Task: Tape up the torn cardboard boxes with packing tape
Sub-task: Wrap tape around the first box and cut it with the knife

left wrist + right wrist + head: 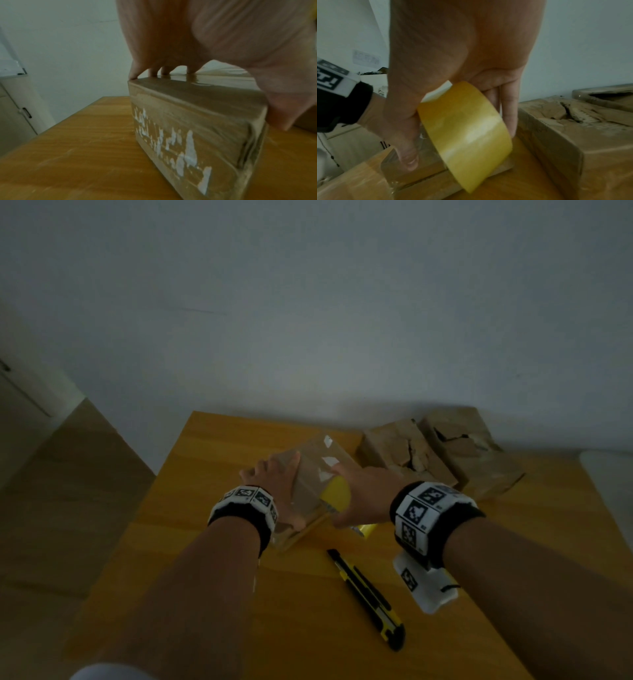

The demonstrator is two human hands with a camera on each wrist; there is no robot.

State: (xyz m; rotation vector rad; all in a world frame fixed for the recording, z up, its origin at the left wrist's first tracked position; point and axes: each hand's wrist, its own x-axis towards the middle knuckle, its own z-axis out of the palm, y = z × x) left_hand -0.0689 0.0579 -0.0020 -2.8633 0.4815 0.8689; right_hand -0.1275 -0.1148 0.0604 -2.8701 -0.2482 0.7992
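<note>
- Holding the yellow packing tape roll, the right hand has its thumb on one side of the roll and its fingers on the other, curled round it; the roll sits at the near end of the cardboard box being worked on, touching it at the near top edge
- Pressing down on that box, the left hand lies with straight fingers along the left part of the top face, fingertips on the far edge, thumb down the near end; it grips nothing, it only steadies
- Running away from the person and a little to the right, the box's long axis points from the roll toward the far end; a glossy strip of tape already shows on the top face in the left wrist view
- Judging from this, the coming move is a pull of the roll along or down over the near end; the right hand is the nearer one, the left pins the box against that pull
- Two torn boxes wait just beside it to the right, near the wall, tears open on top
- Lying on the wooden table near the right wrist, a yellow-black utility knife is untouched
</note>
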